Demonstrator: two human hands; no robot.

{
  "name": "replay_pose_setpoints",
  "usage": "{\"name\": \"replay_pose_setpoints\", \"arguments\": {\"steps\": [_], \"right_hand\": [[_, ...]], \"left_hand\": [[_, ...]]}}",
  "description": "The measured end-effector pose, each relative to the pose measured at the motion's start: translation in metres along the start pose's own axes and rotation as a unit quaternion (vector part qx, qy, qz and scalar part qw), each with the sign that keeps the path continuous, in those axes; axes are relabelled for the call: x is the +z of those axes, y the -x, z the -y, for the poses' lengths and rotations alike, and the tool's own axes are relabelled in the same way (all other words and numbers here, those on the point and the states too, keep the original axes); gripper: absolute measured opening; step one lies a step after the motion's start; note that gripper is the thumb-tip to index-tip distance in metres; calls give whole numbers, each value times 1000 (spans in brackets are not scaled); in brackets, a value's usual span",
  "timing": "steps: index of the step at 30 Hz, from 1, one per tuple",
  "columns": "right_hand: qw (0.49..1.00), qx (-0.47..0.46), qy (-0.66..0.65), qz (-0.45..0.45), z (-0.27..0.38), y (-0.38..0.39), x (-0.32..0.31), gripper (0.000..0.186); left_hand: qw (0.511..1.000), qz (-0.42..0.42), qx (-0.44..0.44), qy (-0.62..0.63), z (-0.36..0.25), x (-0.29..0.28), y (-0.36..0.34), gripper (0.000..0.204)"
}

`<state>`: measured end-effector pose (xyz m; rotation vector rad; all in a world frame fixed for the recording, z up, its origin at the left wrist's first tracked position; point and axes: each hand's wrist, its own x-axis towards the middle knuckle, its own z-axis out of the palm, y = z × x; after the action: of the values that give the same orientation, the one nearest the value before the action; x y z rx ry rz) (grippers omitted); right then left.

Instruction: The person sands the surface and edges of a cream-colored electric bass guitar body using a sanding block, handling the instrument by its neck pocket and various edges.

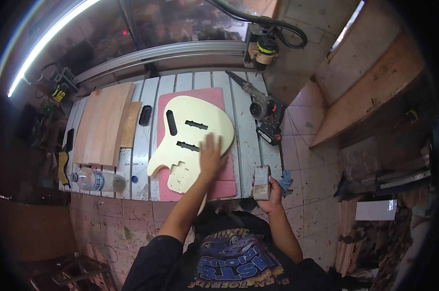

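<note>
A cream-coloured electric guitar body lies flat on a pink pad in the middle of the white slatted table. Dark pickup slots, a long side cavity and a neck pocket are cut into it. My left hand rests on its lower right part, fingers spread and slightly blurred, with no object visible in it. Off the table's near right edge, my right hand grips a grey and brown rectangular sanding block. The block stands roughly upright, apart from the guitar body.
A cordless blower lies at the table's right. Wooden boards occupy the left, beside a small black part. Nearer me are a plastic bottle and a blue cap. A blue cloth is at the right edge.
</note>
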<state>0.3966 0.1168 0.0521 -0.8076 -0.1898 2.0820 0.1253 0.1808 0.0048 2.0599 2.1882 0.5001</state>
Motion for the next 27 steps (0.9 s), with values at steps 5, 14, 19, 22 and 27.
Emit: {"name": "replay_pose_setpoints", "arguments": {"steps": [5,14,19,22,27], "right_hand": [[997,10,-65,42,7,-3,17,52],[999,1,-20,44,10,-17,17,53],[1000,12,-1,17,9,-24,5,49],[1000,18,2,8,7,-30,4,46],[999,21,31,8,6,-46,6,45]], "left_hand": [[985,-97,-146,-5,3,-9,14,108],[985,-102,-133,-39,-5,-14,22,103],[995,-52,-82,-34,-5,-20,21,84],[995,-80,-29,-46,6,-18,28,78],[998,-54,41,-15,21,-21,52,74]]}}
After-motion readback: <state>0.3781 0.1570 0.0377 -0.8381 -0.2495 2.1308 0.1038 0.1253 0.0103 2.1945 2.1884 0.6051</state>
